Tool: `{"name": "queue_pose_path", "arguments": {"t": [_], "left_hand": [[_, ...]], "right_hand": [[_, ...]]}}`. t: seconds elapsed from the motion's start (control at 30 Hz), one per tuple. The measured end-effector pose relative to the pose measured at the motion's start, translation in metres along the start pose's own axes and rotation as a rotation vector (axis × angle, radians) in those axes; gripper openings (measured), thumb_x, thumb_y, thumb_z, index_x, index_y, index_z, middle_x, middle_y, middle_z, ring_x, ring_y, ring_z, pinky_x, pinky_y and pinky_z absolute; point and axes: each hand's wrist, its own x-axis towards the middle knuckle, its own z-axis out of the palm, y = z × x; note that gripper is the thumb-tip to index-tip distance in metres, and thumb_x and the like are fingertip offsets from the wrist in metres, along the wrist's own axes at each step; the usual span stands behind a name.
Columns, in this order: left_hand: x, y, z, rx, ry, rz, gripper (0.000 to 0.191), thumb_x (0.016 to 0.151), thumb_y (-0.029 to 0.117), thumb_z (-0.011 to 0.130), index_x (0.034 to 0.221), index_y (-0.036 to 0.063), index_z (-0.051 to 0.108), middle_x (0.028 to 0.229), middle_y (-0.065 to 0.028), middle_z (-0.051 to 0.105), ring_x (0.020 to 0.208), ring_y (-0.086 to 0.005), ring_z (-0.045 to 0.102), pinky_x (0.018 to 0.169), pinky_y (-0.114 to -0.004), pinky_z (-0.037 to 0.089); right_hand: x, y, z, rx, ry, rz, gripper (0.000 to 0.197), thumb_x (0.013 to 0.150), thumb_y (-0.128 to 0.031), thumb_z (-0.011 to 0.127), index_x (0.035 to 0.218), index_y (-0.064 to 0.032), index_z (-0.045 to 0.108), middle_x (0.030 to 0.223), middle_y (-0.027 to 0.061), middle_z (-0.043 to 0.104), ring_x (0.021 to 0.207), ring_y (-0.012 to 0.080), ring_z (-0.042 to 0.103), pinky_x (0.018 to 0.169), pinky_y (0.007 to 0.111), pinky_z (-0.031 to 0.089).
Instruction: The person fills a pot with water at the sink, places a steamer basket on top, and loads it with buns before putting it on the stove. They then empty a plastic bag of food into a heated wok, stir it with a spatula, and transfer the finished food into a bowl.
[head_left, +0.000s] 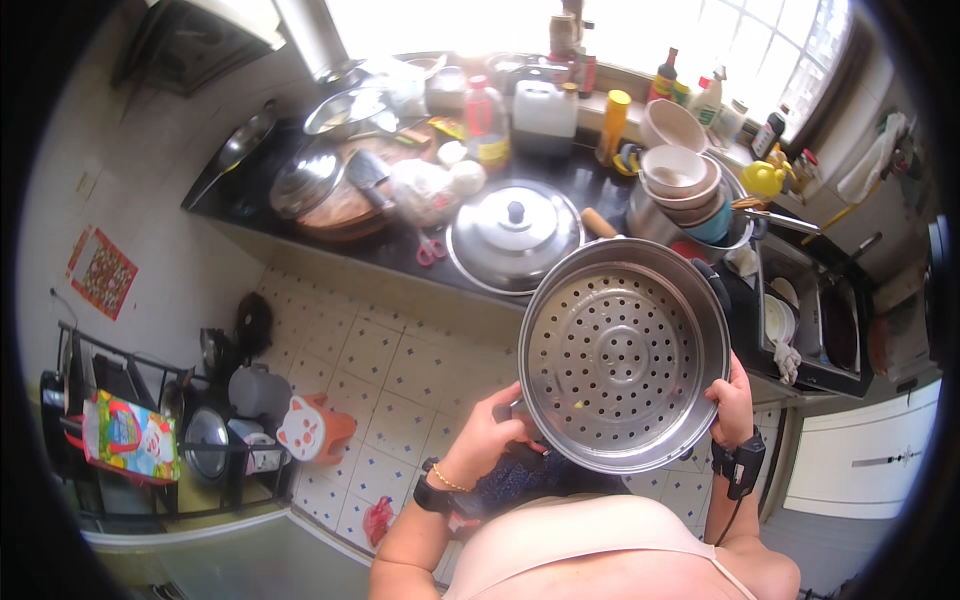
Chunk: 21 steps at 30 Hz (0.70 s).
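Note:
Between my hands a stainless steel steamer tier with a perforated bottom is held up in front of the counter, its inside facing me. My left hand grips it by the handle at its left side. On the right rim and wall, my right hand is closed, the thumb over the edge. A small yellow bit lies on the perforated bottom. Just beyond the tier, a round steel lid with a black knob rests on the black countertop. Near that lid are pink-handled scissors and a wooden rolling pin.
Stacked bowls stand in a large steel pot at the right, beside a sink with dishes. A cleaver, round cutting board and bottles crowd the counter. On the tiled floor stand an orange stool and, farther left, a black rack.

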Motion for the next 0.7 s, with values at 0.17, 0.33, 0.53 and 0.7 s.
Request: {"name": "queue_pose_path", "arguments": {"t": [0.17,0.33,0.53,0.7], "left_hand": [[-0.074,0.046,-0.078,0.313,0.224,0.268,0.061,0.065,-0.001,0.042,0.125,-0.0068,0.038,0.090,-0.0144,0.061,0.068,-0.0186,0.061,0.059,-0.024,0.048],[-0.119,0.062,-0.175,-0.121,0.476,0.275,0.053,0.065,-0.001,0.043,0.117,-0.0072,0.045,0.090,-0.0144,0.060,0.072,-0.0207,0.061,0.060,-0.025,0.048],[-0.167,0.107,-0.272,-0.284,0.771,0.444,0.045,0.065,-0.004,0.046,0.110,-0.0047,0.047,0.087,-0.0134,0.057,0.074,-0.0245,0.060,0.058,-0.031,0.051],[-0.188,0.151,-0.332,-0.396,1.066,0.521,0.040,0.063,-0.001,0.043,0.101,-0.0045,0.053,0.082,-0.0102,0.058,0.069,-0.0188,0.057,0.061,-0.028,0.047]], "right_hand": [[0.017,0.025,0.128,0.001,-0.262,0.087,0.060,0.057,0.010,0.035,0.115,0.0016,0.049,0.089,0.0058,0.058,0.070,0.0103,0.054,0.059,0.018,0.043],[0.045,0.046,0.277,0.050,-0.484,0.193,0.058,0.059,0.010,0.035,0.116,0.0012,0.047,0.089,0.0063,0.058,0.070,0.0114,0.056,0.059,0.020,0.046],[0.084,0.088,0.462,0.089,-0.835,0.316,0.061,0.058,0.012,0.035,0.118,0.0006,0.046,0.094,0.0086,0.057,0.077,0.0164,0.057,0.064,0.024,0.049],[0.098,0.118,0.604,0.059,-1.035,0.451,0.061,0.059,0.010,0.036,0.119,0.0003,0.044,0.093,0.0094,0.057,0.079,0.0183,0.057,0.063,0.027,0.050]]}}
